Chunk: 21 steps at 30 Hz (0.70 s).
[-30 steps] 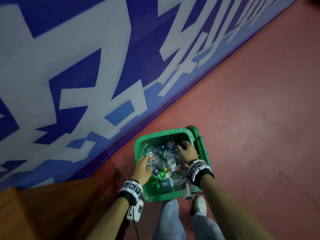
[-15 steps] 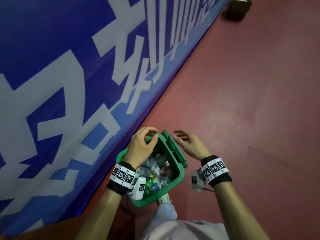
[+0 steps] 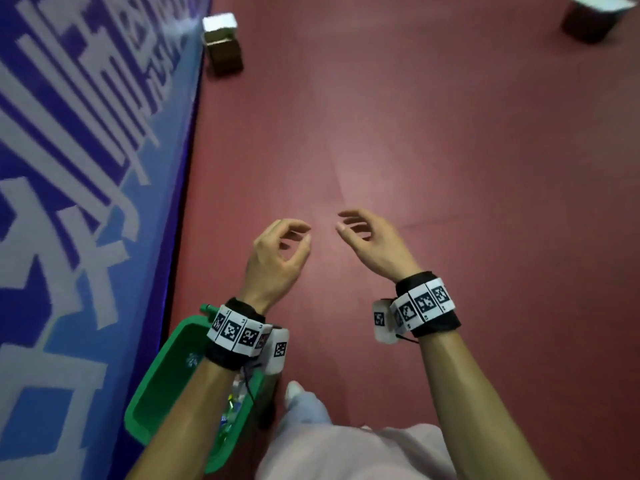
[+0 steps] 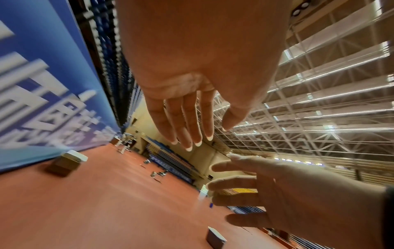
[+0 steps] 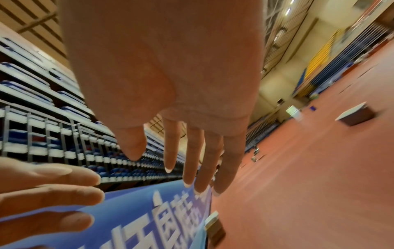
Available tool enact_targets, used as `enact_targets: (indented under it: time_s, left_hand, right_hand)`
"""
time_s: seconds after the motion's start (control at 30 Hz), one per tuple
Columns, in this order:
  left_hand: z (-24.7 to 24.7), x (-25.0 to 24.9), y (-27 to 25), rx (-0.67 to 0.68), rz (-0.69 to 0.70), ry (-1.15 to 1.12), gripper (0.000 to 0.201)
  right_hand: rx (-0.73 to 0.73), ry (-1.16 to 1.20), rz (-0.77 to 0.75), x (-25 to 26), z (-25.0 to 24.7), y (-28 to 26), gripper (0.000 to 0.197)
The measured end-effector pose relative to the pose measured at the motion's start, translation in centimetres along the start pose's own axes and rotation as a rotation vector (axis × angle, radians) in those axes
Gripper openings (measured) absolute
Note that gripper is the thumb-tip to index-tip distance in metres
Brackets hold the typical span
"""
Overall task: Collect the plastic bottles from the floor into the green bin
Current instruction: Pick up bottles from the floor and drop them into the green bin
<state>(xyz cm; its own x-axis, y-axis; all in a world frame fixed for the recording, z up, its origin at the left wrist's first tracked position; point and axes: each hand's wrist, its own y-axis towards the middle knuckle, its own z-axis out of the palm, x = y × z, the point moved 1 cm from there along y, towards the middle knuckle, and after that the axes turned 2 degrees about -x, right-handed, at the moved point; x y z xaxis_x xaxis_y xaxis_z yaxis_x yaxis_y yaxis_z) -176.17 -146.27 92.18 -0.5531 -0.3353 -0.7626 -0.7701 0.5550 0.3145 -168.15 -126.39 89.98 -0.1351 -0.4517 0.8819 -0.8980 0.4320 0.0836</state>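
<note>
Right now, by item:
L hand: left hand (image 3: pixel 277 258) raised over the red floor (image 3: pixel 433 150), holding nothing; fingers loosely curled, thumb near index tip but not pinching anything. In the left wrist view the fingers (image 4: pixel 187 121) look straighter & spread, grip wide, relaxed.
R hand: right hand (image 3: pixel 374 244) also up & free, palm turned inward, fingers loosely bent; nothing in it. Right wrist view shows fingers (image 5: pixel 192 160) hanging long & apart.
Hands vs each other: near, fingertips facing, not touching.
Wrists: black band w/ white coded squares on each; small white camera box hangs off each one.
Bin: green bin (image 3: pixel 156 386) on floor at lower left of head view, just beside the blue banner (image 3: pixel 69 202); left forearm crosses over it & hides most of the opening.
Bottles: plastic bottles (image 3: pixel 232 407) inside bin, only a strip of clear & green plastic seen past the forearm; count can't tell.
Bin handle: green bar at far rim, by the left wristband.
Person: light trousers & a white shoe (image 3: pixel 294 389) at bottom, just right of bin.
Floor extras: brown box (image 3: pixel 223 46) w/ white top by banner's foot, far ahead; second dark box (image 3: pixel 592 19) at top right corner, well apart from the first.
Background (wrist views): rows of blue & white seats above banner, steel roof trusses w/ lights, blurred gear far down the hall.
</note>
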Motion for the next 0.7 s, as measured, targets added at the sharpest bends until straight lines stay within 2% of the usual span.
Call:
enact_targets:
  time_s: [0.17,0.37,0.57,0.7]
  left_hand:
    - [10.1,-7.0,2.2,0.179,0.14,-0.054,0.015]
    - [23.2,-12.9,5.7,0.434,0.241,-0.129,0.017]
    - [38.7,-19.1,10.1,0.681,0.358,-0.193,0.017]
    - [49.4,-25.4,13.5,0.846,0.486,-0.224,0.019]
  right_hand:
    - [-0.276,-0.018,0.132,-5.3,-11.7,-4.5,0.033]
    - [-0.55,-0.025,0.3,-13.3,-23.2,-10.1,0.028]
    - [-0.792,-0.066,0.472,-21.0,-35.0,-14.2,0.027]
    - [-0.979,-0.081,0.573,-23.9,-43.3,-16.6,0.024]
